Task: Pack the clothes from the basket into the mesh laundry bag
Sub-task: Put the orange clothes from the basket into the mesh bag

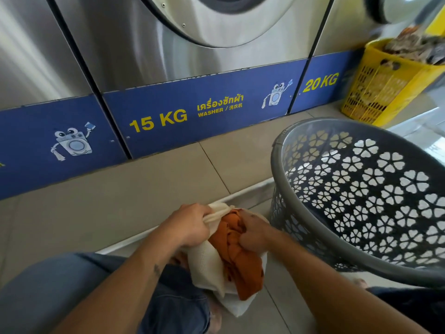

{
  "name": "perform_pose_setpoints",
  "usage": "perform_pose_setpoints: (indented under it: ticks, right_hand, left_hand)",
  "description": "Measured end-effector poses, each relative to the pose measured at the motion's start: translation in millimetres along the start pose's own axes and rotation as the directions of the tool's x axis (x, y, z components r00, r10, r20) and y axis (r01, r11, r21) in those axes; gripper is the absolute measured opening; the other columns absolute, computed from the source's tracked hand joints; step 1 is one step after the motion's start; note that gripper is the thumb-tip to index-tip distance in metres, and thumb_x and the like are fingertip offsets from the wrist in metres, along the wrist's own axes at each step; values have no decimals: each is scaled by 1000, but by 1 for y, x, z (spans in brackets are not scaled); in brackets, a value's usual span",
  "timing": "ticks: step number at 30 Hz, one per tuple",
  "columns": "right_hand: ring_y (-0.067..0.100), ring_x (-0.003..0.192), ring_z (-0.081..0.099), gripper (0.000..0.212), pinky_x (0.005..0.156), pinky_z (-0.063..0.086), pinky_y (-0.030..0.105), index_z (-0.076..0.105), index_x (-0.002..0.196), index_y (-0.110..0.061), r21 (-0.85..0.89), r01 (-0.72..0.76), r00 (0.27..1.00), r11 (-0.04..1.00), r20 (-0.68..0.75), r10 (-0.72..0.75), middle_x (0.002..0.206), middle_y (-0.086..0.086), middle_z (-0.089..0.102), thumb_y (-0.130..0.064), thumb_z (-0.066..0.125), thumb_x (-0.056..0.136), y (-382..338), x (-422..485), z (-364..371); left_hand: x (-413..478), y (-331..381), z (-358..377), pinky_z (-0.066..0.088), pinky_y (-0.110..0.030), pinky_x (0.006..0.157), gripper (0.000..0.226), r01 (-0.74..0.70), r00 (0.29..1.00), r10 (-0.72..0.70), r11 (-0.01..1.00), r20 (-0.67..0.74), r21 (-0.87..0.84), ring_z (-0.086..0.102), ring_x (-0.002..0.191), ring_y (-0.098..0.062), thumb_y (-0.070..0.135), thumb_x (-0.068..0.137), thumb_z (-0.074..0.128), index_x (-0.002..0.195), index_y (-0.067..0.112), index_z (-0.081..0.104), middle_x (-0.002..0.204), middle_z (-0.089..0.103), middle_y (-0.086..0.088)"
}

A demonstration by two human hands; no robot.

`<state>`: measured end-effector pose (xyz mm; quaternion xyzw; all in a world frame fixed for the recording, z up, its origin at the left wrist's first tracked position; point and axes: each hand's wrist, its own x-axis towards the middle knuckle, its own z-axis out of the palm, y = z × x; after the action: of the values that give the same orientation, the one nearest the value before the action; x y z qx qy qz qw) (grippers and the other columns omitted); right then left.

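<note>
Left grip (192,225) and right grip (255,233) bare, forearms bare up to frame edge. Small dark tattoo mark (157,270) on left forearm (134,280). Blue denim jeans (53,283) on left leg, dark blue fabric on right leg (419,303). Bare foot (215,314) shows below jeans hem; bare toes (360,283) at right.

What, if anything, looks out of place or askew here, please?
The grey basket seems to lean toward the person, and no clothes show inside it. An orange garment bulges from the cream mesh bag; the left hand grips the bag, the right hand the garment. The yellow basket is heaped above its rim.
</note>
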<state>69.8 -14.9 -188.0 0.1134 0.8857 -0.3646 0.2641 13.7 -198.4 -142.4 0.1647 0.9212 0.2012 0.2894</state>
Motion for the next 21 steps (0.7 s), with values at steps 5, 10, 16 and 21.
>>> perform_pose_setpoints:
  ticks: [5,10,16,21]
  right_hand:
    - [13,103,66,57,90,58,37,50,125,-43,-16,73,996,997,-43,-73,111,-12,67,-34,81,78,4,-41,-12]
    - [15,109,56,70,88,48,26,34,138,-40,-74,97,995,992,-9,-98,128,-9,51,-47,72,80,-23,-63,23]
    - [27,96,66,57,81,54,39,34,131,-25,85,32,997,996,-77,-26,116,7,65,-29,67,84,-4,-59,98]
    - [8,99,64,37,85,57,26,57,115,-24,297,316,908,901,-369,-196,109,-14,63,0,60,87,-12,-44,77]
  left_hand:
    - [-2,7,-4,52,-41,90,51,-14,997,11,999,71,29,59,104,-25,19,85,55,132,38,56,123,60,-3]
    - [-1,7,-7,53,-37,89,61,22,998,-27,996,53,81,59,107,-27,19,84,55,141,38,48,131,56,-6]
    - [-7,2,-8,55,-35,84,68,13,989,-23,997,144,71,59,104,-25,22,82,53,146,40,38,134,54,-6]
    - [-7,-1,-11,54,-39,90,72,20,988,-34,995,151,93,56,108,-25,17,77,55,145,36,40,133,51,-4]
